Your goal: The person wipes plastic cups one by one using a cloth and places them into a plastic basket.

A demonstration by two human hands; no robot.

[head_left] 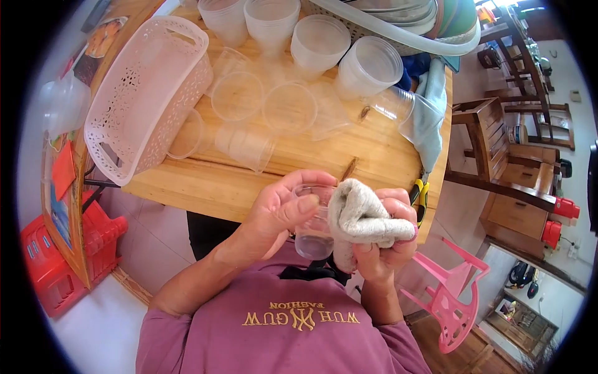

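Note:
My left hand (280, 209) is wrapped round a clear plastic cup (313, 242), held just off the front edge of the wooden table (205, 196). In my right hand (385, 254) is a folded, off-white cloth (367, 218), bunched up and pressed close against the cup's right side. Part of the cup's side is hidden behind the cloth. Beyond my hands, several clear cups lie scattered on the wood, among them a tipped cup (244, 146). Stacks of similar containers (321, 47) stand farther back.
A pink perforated basket (146, 100) sits at the table's left. At the back is a white basket (398, 34) of dishes. Yellow-and-black handled scissors or pliers (420, 198) and a pale blue cloth (430, 124) lie at the right edge. A pink plastic chair (458, 293) stands beyond.

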